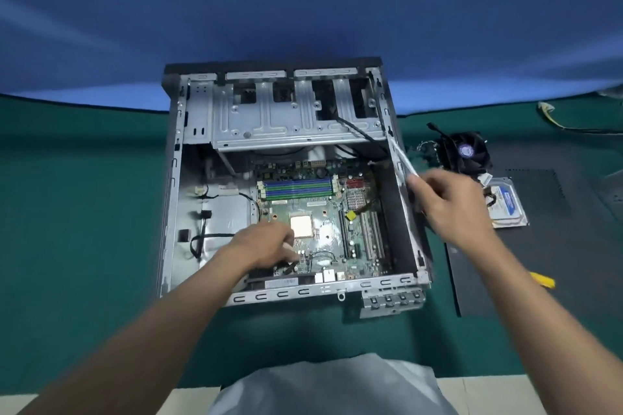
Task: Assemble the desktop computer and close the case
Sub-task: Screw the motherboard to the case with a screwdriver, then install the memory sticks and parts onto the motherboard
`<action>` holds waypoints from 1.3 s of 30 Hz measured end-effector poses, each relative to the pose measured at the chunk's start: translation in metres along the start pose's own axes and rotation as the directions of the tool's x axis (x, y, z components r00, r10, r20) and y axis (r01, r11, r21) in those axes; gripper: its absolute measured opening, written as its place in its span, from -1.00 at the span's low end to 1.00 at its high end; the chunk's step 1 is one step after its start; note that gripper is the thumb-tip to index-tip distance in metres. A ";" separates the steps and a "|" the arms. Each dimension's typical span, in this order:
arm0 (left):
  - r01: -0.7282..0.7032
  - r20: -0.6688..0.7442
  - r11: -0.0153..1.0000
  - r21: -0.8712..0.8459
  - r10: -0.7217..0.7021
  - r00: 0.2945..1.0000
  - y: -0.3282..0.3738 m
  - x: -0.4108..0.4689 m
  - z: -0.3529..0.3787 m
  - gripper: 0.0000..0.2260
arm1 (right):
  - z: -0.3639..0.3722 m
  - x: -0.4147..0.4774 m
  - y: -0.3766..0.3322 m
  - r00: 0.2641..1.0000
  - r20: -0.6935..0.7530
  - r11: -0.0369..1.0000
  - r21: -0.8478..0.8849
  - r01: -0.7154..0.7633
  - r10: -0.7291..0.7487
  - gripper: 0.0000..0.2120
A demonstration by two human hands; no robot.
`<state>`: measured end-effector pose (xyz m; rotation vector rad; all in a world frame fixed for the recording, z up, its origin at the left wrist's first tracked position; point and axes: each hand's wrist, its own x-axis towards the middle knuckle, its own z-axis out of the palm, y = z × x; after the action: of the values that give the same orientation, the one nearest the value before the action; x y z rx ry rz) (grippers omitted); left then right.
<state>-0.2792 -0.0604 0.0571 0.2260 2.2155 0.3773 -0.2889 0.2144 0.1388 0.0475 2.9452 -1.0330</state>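
Observation:
An open desktop case [175,178] lies flat on the green table. Inside it sits a green motherboard [323,232] with a bare CPU [301,226] and blue-green RAM slots [298,188]. My left hand [266,244] rests on the board's lower left part, fingers bent down onto it, and what they touch is hidden. My right hand [445,202] hovers over the case's right wall, pinching a thin white stick-like tool [403,158] that points up and left. A cooler fan [467,152] and a hard drive [507,205] lie to the right of the case.
A dark side panel [526,246] lies flat at the right under the hard drive, with a yellow item [542,280] on it. Loose cables [553,118] trail at the far right. A blue backdrop rises behind the table. The metal drive cage [286,118] fills the case's far end.

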 end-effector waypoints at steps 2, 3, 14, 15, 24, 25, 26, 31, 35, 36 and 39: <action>-0.002 0.015 0.981 -0.194 0.005 1.000 -0.003 -0.006 -0.002 -0.76 | 0.008 -0.010 0.030 0.986 -0.068 0.986 0.072 -0.149 0.154 -0.68; 0.005 0.018 0.955 -0.298 0.000 1.000 -0.003 -0.011 -0.004 -0.67 | 0.014 -0.015 0.045 0.975 -0.066 0.975 0.083 -0.207 0.212 -0.67; -0.165 -0.671 0.985 -0.058 0.083 0.736 0.133 -0.022 -0.020 -0.59 | 0.069 -0.048 0.106 0.900 0.304 0.920 -0.332 -0.206 0.311 -0.78; -0.210 -0.689 0.977 -0.046 0.122 0.715 0.151 -0.018 -0.020 -0.55 | 0.070 -0.048 0.107 0.899 0.311 0.910 -0.373 -0.182 0.307 -0.74; -0.118 -0.664 0.992 0.034 0.111 0.739 0.226 0.049 -0.020 -0.40 | 0.072 -0.041 0.116 0.858 0.391 0.883 -0.450 -0.137 0.332 -0.68; -0.081 -0.667 0.996 0.027 0.078 0.741 0.228 0.055 -0.022 -0.40 | 0.068 -0.039 0.115 0.864 0.385 0.894 -0.424 -0.145 0.323 -0.69; -0.035 -0.670 0.999 0.031 0.047 0.741 0.229 0.060 -0.024 -0.40 | 0.061 -0.035 0.116 0.881 0.361 0.906 -0.393 -0.155 0.307 -0.70; 0.120 -0.708 0.980 0.161 0.030 0.706 0.232 0.073 -0.023 -0.46 | 0.006 0.016 0.122 0.990 -0.106 0.964 -0.238 -0.118 0.095 -0.80; 0.107 -0.723 0.979 0.176 0.054 0.689 0.231 0.072 -0.025 -0.56 | -0.023 0.079 0.138 0.938 -0.301 0.932 -0.256 -0.256 0.175 -0.74; 0.099 -0.727 0.979 0.176 0.061 0.684 0.231 0.071 -0.025 -0.58 | -0.027 0.092 0.144 0.932 -0.270 0.915 -0.255 -0.312 0.242 -0.66; 0.083 -0.728 0.982 0.171 0.069 0.682 0.231 0.070 -0.024 -0.64 | -0.038 0.121 0.162 0.947 0.058 0.929 -0.220 -0.298 0.317 -0.36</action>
<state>-0.3344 0.1723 0.1003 0.1847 3.0676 0.2708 -0.4040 0.3678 0.0639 0.4306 2.8185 -0.6629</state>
